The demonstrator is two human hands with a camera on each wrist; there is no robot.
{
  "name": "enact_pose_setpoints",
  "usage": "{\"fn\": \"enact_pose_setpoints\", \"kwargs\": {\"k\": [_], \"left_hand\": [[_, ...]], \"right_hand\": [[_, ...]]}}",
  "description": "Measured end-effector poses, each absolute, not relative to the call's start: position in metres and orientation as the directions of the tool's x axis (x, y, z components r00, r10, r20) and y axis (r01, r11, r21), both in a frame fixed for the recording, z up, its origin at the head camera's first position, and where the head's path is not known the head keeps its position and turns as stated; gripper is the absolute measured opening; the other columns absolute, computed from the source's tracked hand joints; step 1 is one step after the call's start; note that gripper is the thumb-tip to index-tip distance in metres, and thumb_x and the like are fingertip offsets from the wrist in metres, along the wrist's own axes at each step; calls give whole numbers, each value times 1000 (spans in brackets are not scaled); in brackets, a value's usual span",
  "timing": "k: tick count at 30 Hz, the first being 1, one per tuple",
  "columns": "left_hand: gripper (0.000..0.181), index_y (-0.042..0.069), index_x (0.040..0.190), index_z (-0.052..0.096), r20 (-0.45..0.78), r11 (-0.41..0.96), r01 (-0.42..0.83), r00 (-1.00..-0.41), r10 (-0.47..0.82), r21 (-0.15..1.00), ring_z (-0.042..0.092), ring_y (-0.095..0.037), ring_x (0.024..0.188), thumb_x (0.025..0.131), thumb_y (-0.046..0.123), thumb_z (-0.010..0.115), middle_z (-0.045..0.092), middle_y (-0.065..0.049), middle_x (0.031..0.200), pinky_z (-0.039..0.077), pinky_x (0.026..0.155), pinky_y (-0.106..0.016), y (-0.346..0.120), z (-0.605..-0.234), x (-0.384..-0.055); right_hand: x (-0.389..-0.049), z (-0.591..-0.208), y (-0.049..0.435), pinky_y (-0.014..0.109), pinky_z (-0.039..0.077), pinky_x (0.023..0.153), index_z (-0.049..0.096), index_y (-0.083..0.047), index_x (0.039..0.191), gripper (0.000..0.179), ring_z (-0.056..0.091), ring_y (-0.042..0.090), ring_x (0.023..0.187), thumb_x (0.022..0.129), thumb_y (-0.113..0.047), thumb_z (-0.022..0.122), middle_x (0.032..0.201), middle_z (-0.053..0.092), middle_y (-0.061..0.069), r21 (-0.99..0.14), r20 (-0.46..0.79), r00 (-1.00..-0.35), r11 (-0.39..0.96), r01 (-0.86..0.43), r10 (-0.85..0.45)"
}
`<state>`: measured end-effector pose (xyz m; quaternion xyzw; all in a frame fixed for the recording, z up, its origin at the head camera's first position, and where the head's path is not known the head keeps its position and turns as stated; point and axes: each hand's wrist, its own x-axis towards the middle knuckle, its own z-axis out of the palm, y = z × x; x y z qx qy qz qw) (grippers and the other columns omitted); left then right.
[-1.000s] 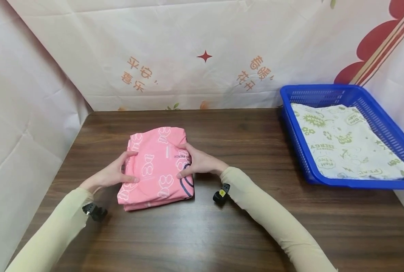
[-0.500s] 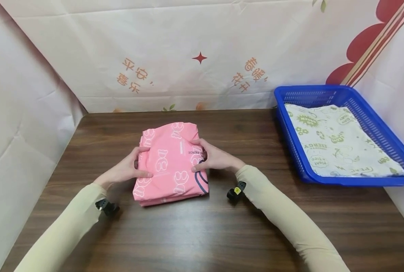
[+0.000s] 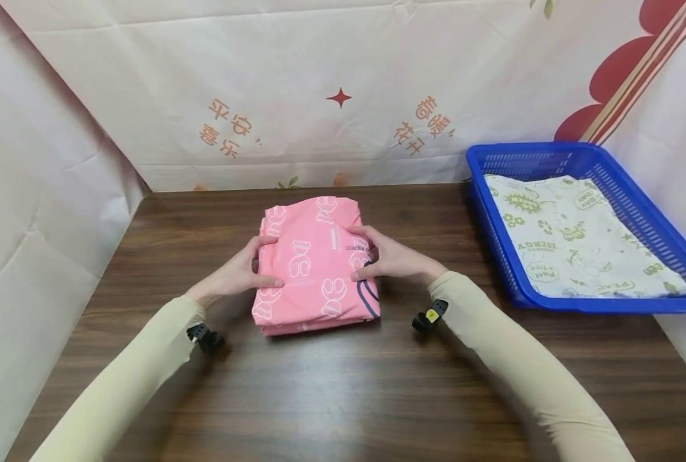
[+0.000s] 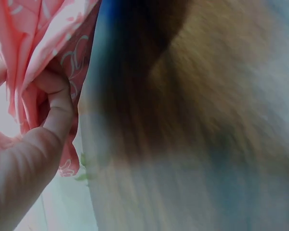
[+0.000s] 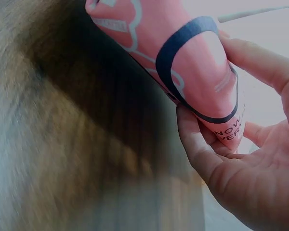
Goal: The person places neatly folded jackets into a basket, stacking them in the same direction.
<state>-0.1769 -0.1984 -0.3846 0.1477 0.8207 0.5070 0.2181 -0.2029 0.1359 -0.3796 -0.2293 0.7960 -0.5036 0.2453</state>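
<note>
A folded pink cloth (image 3: pixel 314 289) with white bear outlines and dark blue curved lines is held between both hands over the brown table. At its left edge the left hand (image 3: pixel 239 273) grips, thumb on top and other fingers at the side. On the opposite edge, the right hand (image 3: pixel 394 256) holds it likewise. The left wrist view shows fingers tucked into the folds of the pink cloth (image 4: pixel 29 62). In the right wrist view, curled fingers (image 5: pixel 197 139) reach round the cloth's edge, near dark printed letters. Whether the cloth's underside touches the table is hard to tell.
A blue plastic basket (image 3: pixel 495 250) stands at the right of the brown table (image 3: pixel 319 391). Inside it lies a flat white cloth (image 3: pixel 579 244) with green print. White printed fabric (image 3: pixel 296 77) hangs behind the table and along both sides.
Both hands have moved right and slightly toward the back, carrying the folded pink cloth between them. Their hold looks the same. The head view has also shifted a little.
</note>
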Motion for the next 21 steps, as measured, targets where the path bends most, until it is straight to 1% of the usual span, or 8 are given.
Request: {"fn": "enact_pose_setpoints", "kwargs": {"k": [6, 10, 16, 21], "left_hand": [[89, 11, 146, 24, -178, 416, 46, -857, 483, 908, 37, -33, 125, 78, 17, 80, 32, -16, 139, 45, 96, -46, -182, -374, -181], [87, 11, 146, 25, -163, 391, 52, -852, 498, 919, 38, -31, 125, 78, 17, 80, 31, -14, 139, 46, 96, -44, -171, -368, -182], [86, 11, 145, 26, -123, 376, 92, -852, 510, 922, 38, -29, 124, 78, 16, 80, 33, -13, 138, 46, 95, -43, -157, -359, -185], [84, 9, 145, 27, -76, 343, 125, -853, 516, 931, 40, -28, 121, 78, 12, 80, 35, -13, 136, 49, 92, -41, -145, -354, -185]], "right_hand": [[-203, -361, 154, 42, 42, 95, 25, -9, 150, 90, 46, 31, 116, 78, -11, 80, 134, 40, 19, -914, -158, -778, 388, -118, -608], [-203, -348, 165, 40, 45, 91, 23, -8, 150, 90, 46, 32, 114, 79, -11, 79, 133, 40, 19, -902, -174, -773, 414, -123, -609], [-199, -333, 179, 38, 43, 93, 22, -6, 150, 87, 46, 32, 114, 82, -11, 77, 134, 41, 19, -893, -180, -784, 433, -123, -595], [-195, -324, 189, 40, 43, 94, 21, -6, 151, 89, 44, 33, 116, 82, -13, 76, 133, 40, 20, -880, -206, -796, 463, -104, -569]]}}
